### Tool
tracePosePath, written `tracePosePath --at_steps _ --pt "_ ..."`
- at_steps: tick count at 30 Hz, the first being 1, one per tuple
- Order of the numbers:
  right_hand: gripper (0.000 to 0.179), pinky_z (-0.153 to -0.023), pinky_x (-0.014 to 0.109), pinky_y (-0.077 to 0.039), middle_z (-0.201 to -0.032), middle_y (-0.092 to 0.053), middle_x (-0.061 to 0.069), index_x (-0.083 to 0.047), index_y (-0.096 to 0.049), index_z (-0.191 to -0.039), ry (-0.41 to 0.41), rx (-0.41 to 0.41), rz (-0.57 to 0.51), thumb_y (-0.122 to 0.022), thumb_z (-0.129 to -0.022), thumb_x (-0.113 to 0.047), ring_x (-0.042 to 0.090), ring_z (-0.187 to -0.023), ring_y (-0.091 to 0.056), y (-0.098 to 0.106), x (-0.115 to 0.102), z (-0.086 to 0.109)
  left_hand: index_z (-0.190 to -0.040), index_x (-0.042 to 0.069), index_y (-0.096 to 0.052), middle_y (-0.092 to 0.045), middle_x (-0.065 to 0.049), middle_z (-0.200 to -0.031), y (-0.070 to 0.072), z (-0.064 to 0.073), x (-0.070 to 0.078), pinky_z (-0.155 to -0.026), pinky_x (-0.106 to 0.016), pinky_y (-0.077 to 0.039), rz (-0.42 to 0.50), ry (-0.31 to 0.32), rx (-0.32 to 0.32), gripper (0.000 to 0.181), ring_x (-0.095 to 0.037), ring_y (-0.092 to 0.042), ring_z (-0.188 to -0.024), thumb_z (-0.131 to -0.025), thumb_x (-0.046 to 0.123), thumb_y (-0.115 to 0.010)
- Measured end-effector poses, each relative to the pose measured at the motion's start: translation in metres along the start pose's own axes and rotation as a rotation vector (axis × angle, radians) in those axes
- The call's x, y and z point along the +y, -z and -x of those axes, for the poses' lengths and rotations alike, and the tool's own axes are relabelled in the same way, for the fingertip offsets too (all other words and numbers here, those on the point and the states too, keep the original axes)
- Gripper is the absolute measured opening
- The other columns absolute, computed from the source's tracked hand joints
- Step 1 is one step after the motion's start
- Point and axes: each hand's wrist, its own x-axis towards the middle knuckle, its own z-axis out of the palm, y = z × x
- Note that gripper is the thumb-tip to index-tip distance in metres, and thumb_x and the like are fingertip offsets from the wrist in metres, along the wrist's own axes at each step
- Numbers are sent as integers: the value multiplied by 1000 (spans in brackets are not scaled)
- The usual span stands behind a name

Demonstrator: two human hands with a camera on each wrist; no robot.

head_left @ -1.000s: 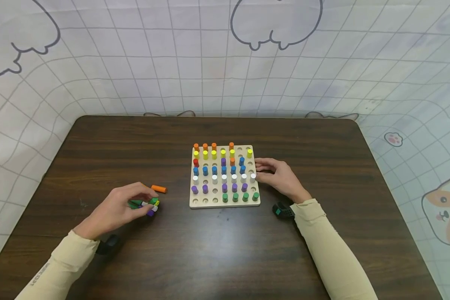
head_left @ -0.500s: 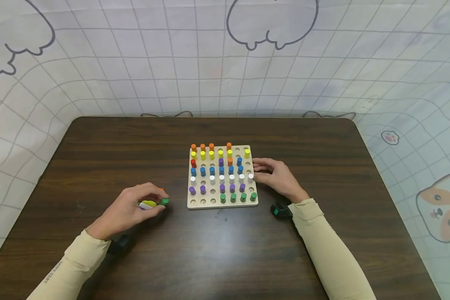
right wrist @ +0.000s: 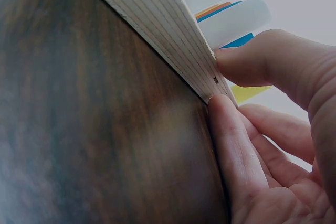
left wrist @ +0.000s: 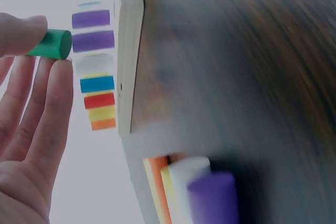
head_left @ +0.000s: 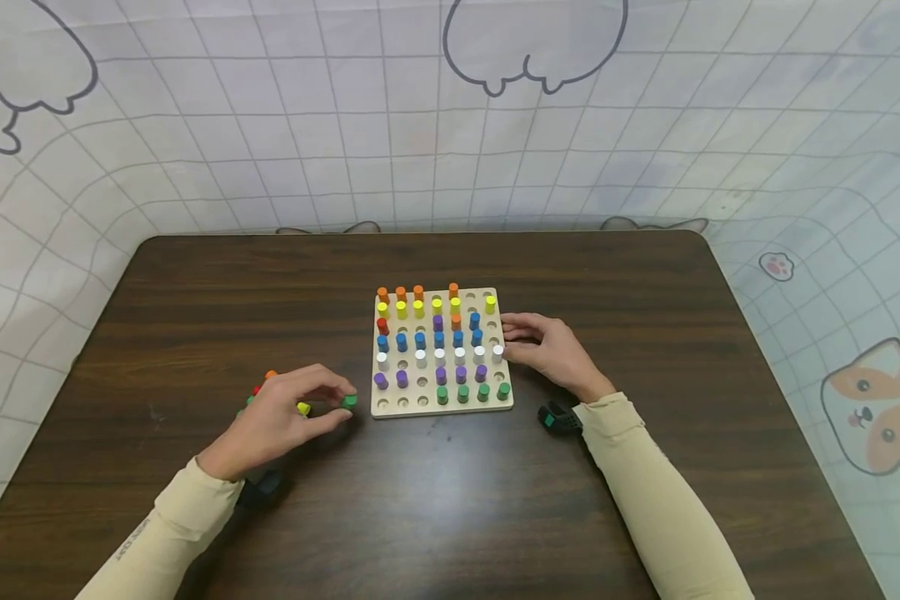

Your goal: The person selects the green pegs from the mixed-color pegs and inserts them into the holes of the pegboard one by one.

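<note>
Green is the peg [head_left: 350,401] that the left hand [head_left: 279,417] pinches between thumb and fingertips, its end poking out past them, just beside the near left corner of a pale wooden pegboard [head_left: 412,412]. The board sits flat near the middle of the dark wood-grained surface [head_left: 450,508]. At its right edge rests the right hand [head_left: 557,357], thumb and fingers a little spread, their tips touching the rim; its palm is clear of the board. Upright pegs stand in rows: orange pegs [head_left: 401,294] at the back, then yellow pegs [head_left: 418,309], a mixed row with a red peg [head_left: 382,327] at its left end, blue pegs [head_left: 438,340], white pegs [head_left: 460,356], purple pegs [head_left: 440,375], and four green pegs [head_left: 462,394] on the right of the nearest row, whose three left holes are bare. Loose pegs lie around the left hand: an orange one [head_left: 272,374] and a yellow one [head_left: 303,408] show in the head view, and a purple one [left wrist: 212,198] beside a white one in the left wrist view; the hand hides part of the group. Behind the surface hangs a white grid-patterned cloth [head_left: 420,150], printed with cartoon outlines.
</note>
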Motion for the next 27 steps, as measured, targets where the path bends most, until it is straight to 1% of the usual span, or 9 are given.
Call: tracePosePath --at_steps 3,7,11,17,20,23,27 --pt "60 -107 46 -57 -139 -67 6 -15 -57 -147 0 -3 -6 -77 -92 -29 23 -123 -67 0 2 0 -108 20 -72 -72 9 -100 -5 -4 3 -80 -34 -66 21 8 -3 37 -1 -73 -89 -80 2 -87" --pt "61 -107 44 -57 -138 -68 5 -15 -58 -147 3 -8 -11 -78 -91 -30 22 -123 -67 0 3 1 -108 17 -72 -73 6 -101 -9 -9 6 -82 -35 -66 22 22 -18 36 -2 -72 -89 -79 4 -88" --pt "60 -106 45 -57 -135 -70 5 -15 -58 -146 9 4 -14 -78 -91 -30 22 -121 -67 1 3 1 -110 17 -72 -73 5 -104 -14 -14 9 -84 -34 -66 25 19 -30 36 -3 -72 -90 -80 5 -88" --pt "61 -106 45 -57 -132 -71 6 -16 -58 -146 17 -8 -24 -79 -91 -32 22 -121 -68 1 2 0 -110 17 -71 -73 6 -104 -20 -22 15 -84 -32 -66 40 5 -31 35 -3 -72 -90 -81 5 -87" --pt "60 -106 45 -57 -130 -71 4 -17 -59 -145 11 -6 -21 -80 -91 -32 21 -120 -68 2 2 1 -110 16 -72 -74 4 -103 -26 -27 18 -84 -34 -66 53 6 -36 35 -5 -73 -89 -81 3 -87" --pt "60 -107 46 -57 -130 -72 4 -16 -60 -144 10 -6 -12 -80 -90 -33 21 -120 -68 3 2 0 -110 15 -72 -74 2 -103 -31 -33 20 -84 -35 -66 75 12 -53 34 -7 -73 -88 -82 2 -86" --pt "60 -107 46 -57 -129 -72 4 -16 -60 -144 5 -4 -3 -80 -90 -34 21 -120 -68 4 3 0 -112 14 -73 -75 -1 -105 -36 -38 22 -84 -36 -66 100 5 -76 33 -10 -74 -89 -83 3 -85"
